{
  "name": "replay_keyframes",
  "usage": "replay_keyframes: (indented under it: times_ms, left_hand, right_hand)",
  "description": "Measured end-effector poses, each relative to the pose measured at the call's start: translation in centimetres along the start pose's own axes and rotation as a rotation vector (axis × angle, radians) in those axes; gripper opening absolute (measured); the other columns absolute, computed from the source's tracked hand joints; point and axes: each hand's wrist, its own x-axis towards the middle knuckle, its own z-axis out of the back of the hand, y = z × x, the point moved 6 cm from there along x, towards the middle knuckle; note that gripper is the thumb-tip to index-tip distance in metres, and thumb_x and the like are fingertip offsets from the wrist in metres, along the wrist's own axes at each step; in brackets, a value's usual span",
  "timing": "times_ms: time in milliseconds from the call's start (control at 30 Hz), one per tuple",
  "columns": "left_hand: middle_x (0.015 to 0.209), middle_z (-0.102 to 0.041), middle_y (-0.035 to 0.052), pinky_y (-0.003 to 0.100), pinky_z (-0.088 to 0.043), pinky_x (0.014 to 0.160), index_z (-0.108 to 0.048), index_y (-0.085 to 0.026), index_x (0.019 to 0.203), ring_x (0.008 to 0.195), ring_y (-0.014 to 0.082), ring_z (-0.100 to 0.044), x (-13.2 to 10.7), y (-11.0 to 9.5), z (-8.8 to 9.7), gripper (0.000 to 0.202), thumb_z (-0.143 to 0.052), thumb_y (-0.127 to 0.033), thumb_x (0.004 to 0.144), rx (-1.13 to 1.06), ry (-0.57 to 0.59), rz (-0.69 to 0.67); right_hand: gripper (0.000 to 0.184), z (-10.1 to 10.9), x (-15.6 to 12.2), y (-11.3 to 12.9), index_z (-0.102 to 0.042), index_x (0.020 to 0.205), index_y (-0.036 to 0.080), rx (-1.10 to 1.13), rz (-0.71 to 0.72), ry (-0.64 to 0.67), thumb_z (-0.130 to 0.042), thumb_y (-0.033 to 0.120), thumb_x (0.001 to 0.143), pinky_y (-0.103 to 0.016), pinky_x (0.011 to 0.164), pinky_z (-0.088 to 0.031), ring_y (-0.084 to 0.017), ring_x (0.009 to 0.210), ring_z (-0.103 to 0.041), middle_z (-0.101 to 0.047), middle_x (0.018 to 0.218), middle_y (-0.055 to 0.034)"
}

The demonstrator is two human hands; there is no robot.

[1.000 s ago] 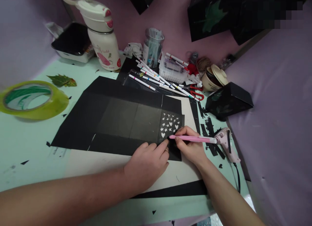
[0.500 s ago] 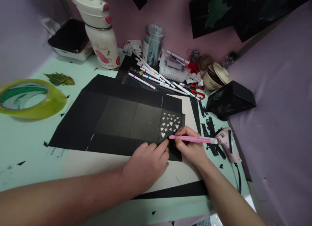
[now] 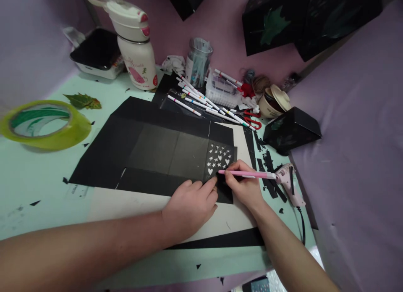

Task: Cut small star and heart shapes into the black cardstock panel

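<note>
A folded sheet of black card (image 3: 103,157) lies flat, with cut-out stars and hearts (image 3: 219,155) showing white near its right end. My left hand (image 3: 193,206) rests on the card's near edge, fingers together and pressed down, the index fingertip just below the hearts. In my right hand (image 3: 245,187) is a slim pink pen-shaped craft knife (image 3: 248,174), gripped like a pencil. Its tip points left at the card beside my left index finger; the blade is too small to make out. Beneath the card lies a pale board (image 3: 135,203).
Left stand a yellow tape roll (image 3: 75,126) and a white bottle (image 3: 138,61). Markers (image 3: 201,101), red-handled scissors (image 3: 254,122) and a jar (image 3: 199,61) are at the back. Right are a black box (image 3: 292,128), paper scraps (image 3: 269,170) and a pink glue gun (image 3: 289,182).
The view has shifted slightly, so things at the left appear further right and those at the right further left. Both hands stay at nearly the same spot on the card.
</note>
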Motion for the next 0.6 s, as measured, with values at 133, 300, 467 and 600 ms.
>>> replay_keyframes:
  times_ms: [133, 300, 467, 600]
  left_hand:
    - [0.128, -0.061, 0.0065, 0.037, -0.042, 0.067, -0.066, -0.016, 0.105, 0.082, 0.0207, -0.063, 0.0, 0.1, -0.1, 0.024, -0.053, -0.029, 0.091, 0.003, 0.009, -0.007]
    - [0.130, -0.060, 0.0066, 0.039, -0.046, 0.069, -0.065, -0.016, 0.108, 0.084, 0.0220, -0.064, 0.0, 0.0, -0.1, 0.026, -0.050, -0.030, 0.093, 0.009, 0.015, -0.013]
    - [0.127, -0.060, 0.0075, 0.039, -0.048, 0.070, -0.064, -0.015, 0.110, 0.083, 0.0222, -0.063, 0.0, 0.0, 0.0, 0.026, -0.051, -0.029, 0.092, -0.004, 0.027, -0.003]
    - [0.119, -0.063, 0.0091, 0.040, -0.049, 0.070, -0.062, -0.014, 0.112, 0.082, 0.0232, -0.063, 0.1, 0.1, 0.0, 0.027, -0.050, -0.027, 0.092, -0.037, 0.046, -0.003]
  right_hand:
    - [0.005, 0.0, -0.3, 0.8, -0.062, 0.083, 0.021, 0.010, 0.071, -0.005, -0.058, 0.021, 0.086, -0.025, 0.058, -0.046, -0.014, 0.065, -0.060, -0.065, 0.074, 0.0004]
    - [0.012, 0.0, -0.8, 1.1, -0.059, 0.072, 0.020, -0.079, 0.117, -0.052, -0.061, 0.022, 0.084, -0.023, 0.051, -0.043, -0.012, 0.054, -0.056, -0.064, 0.065, 0.0013]
    - [0.016, -0.2, -1.2, 1.8, -0.056, 0.071, 0.021, -0.142, 0.127, -0.088, -0.060, 0.024, 0.086, -0.022, 0.049, -0.041, -0.011, 0.051, -0.053, -0.061, 0.062, 0.0023]
    - [0.015, -0.6, -1.7, 2.7, -0.055, 0.072, 0.021, -0.199, 0.066, -0.110, -0.058, 0.024, 0.087, -0.021, 0.050, -0.040, -0.010, 0.051, -0.053, -0.061, 0.063, 0.0029]
